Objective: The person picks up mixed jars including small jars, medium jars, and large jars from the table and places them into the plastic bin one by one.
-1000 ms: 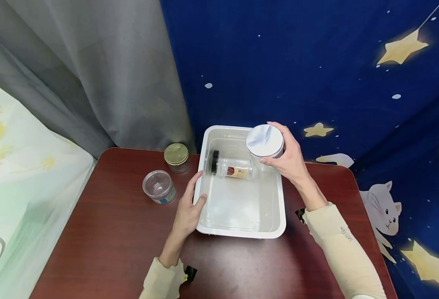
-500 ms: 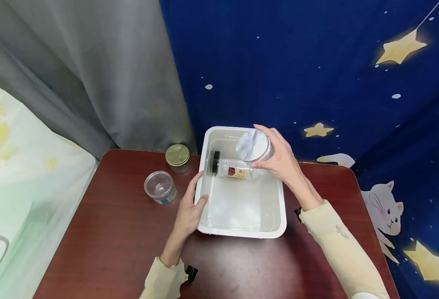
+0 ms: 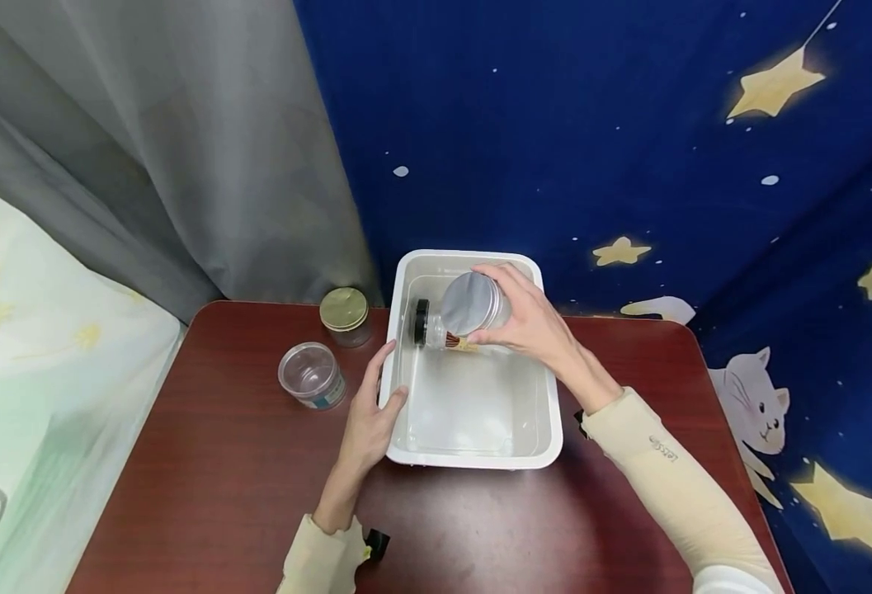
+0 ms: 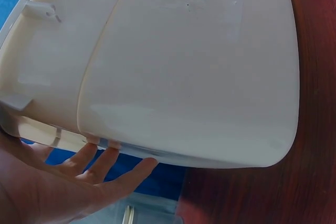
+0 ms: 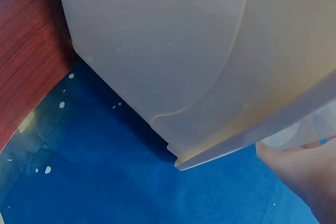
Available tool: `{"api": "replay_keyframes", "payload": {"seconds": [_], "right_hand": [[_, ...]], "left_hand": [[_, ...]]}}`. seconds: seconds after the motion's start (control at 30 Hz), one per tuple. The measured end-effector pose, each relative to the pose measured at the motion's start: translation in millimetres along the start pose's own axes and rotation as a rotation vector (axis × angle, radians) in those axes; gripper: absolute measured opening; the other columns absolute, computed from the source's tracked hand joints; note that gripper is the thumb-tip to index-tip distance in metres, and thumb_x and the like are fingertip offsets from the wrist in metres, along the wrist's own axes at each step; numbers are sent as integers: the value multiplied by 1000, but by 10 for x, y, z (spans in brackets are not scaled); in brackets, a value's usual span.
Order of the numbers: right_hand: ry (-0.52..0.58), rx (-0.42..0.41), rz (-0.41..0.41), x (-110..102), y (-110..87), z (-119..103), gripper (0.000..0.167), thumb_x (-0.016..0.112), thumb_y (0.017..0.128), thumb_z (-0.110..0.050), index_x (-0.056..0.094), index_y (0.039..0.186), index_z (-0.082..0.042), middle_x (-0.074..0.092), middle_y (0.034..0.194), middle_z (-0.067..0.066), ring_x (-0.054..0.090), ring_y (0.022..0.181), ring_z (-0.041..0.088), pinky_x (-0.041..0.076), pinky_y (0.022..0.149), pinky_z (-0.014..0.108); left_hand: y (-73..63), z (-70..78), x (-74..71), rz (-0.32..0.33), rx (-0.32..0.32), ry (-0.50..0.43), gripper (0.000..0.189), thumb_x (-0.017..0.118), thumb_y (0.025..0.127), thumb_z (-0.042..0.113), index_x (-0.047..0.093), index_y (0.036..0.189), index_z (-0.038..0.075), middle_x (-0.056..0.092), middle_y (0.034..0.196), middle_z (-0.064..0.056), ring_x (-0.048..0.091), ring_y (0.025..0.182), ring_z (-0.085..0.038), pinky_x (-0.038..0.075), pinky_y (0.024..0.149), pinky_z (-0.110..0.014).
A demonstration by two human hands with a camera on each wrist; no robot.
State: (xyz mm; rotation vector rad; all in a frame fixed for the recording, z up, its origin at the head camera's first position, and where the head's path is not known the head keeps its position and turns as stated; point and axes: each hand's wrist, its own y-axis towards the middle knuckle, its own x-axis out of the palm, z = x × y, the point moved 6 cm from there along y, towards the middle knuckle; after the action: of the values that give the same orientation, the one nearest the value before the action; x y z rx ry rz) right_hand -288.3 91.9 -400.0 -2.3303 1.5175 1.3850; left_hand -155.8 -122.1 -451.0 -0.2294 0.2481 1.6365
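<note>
In the head view my right hand [image 3: 528, 322] grips a clear jar with a silver lid [image 3: 469, 304], thumb on the near side and fingers round the far side. The jar is tilted above the white plastic bin [image 3: 549, 412]. Below it, a clear jar with a black lid [image 3: 422, 322] lies on its side in the bin, its label partly covered. My left hand [image 3: 367, 421] is at the bin's left rim, thumb spread. The left wrist view shows its extended fingers [image 4: 126, 179] touching the outer wall. In the right wrist view the bin hides most of the held jar.
Left of the bin, a jar with a gold lid [image 3: 344, 309] stands near the back edge of the red-brown table [image 3: 220, 462]. In front of it is a clear jar without a lid [image 3: 313, 375]. Grey and blue star-patterned curtains [image 3: 554, 124] hang behind.
My right hand has carried the silver-lidded jar left and slightly nearer, tilting it over the black-lidded jar. The left hand has stayed at the bin's rim.
</note>
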Motion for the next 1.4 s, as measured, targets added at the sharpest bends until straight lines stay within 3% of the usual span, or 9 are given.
{"api": "replay_keyframes", "payload": {"seconds": [0.13,0.3,0.37,0.6,1.07,1.23,1.4], "right_hand": [[-7,2,-37,51,15,6,96,94,60,-42,50,143,-19,56,131,0,51,116,16,41,100,40],[-40,-2,-97,145,41,-4,95,91,62,-49,52,143,-18,56,130,-1,51,116,15,41,101,39],[-60,-6,-125,191,60,-15,96,91,61,-49,52,142,-17,57,128,-1,52,114,16,42,100,39],[-119,3,-243,345,105,-38,97,87,64,-57,52,142,-11,57,125,2,53,112,17,43,97,38],[-257,-54,-389,553,94,-91,95,82,66,-64,55,141,-13,62,126,3,57,115,23,41,102,41],[-334,-26,-458,632,95,-82,98,77,65,-71,55,141,-13,63,125,4,60,109,22,47,95,40],[-409,24,-501,704,94,-39,99,76,64,-74,55,142,-16,63,113,1,58,91,18,51,76,39]], "left_hand": [[23,-88,14,2,7,-3,63,57,95,-2,36,153,9,42,151,-20,48,127,-35,39,101,-53],[77,-352,53,9,8,-4,65,58,96,2,35,154,21,42,152,-14,48,128,-32,39,100,-54],[86,-394,50,12,13,3,67,60,95,3,36,154,26,44,150,-12,50,126,-30,41,98,-53],[93,-400,34,23,21,30,72,63,92,6,36,153,34,50,145,-12,56,117,-30,47,90,-52],[86,-422,52,24,-13,31,71,62,93,8,36,153,36,50,146,-11,57,117,-29,46,91,-51],[87,-433,53,22,-4,13,74,64,91,6,36,152,35,50,145,-11,56,118,-29,46,92,-51],[98,-431,49,21,2,16,73,64,92,6,36,152,35,50,145,-9,54,120,-28,44,94,-51]]}}
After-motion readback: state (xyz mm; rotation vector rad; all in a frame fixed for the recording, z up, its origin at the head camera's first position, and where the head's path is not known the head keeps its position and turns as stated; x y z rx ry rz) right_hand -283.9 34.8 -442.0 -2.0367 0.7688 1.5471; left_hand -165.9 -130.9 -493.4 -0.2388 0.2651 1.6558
